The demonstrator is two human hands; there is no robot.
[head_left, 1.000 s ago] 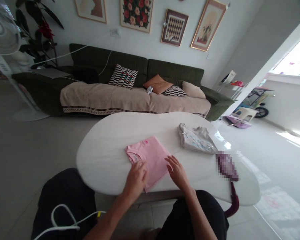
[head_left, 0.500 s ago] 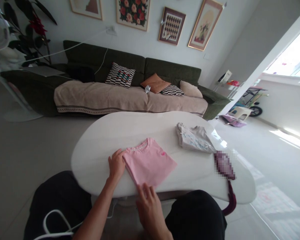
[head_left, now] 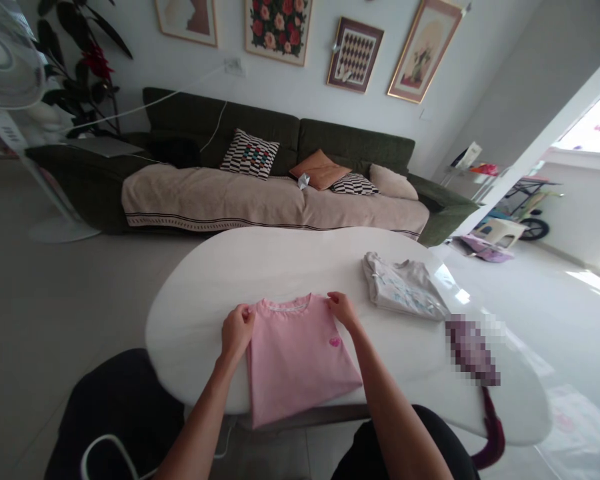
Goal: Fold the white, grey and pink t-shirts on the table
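A folded pink T-shirt point(head_left: 300, 360) lies on the white table point(head_left: 200, 293), its collar facing away from me and its lower edge hanging a little over the near rim. A small dark pink heart shows on its right side. My left hand point(head_left: 237, 331) is closed on the shirt's far left corner, beside the collar. At the far right corner, my right hand point(head_left: 342, 308) pinches the fabric between thumb and fingers. To the right rests a folded grey T-shirt point(head_left: 403, 287) with a pale blue print, apart from both hands.
A blurred purple item point(head_left: 473, 350) lies at the table's right, with a dark red strap point(head_left: 491, 430) hanging off the edge. Behind the table stands a green sofa point(head_left: 360, 143) with cushions. A white fan point(head_left: 3, 60) is at the left. My knees are under the near edge.
My right hand has gone from the shirt's near edge to its far right corner. The pink shirt has turned straighter and its near edge has come toward me. The view has shifted slightly.
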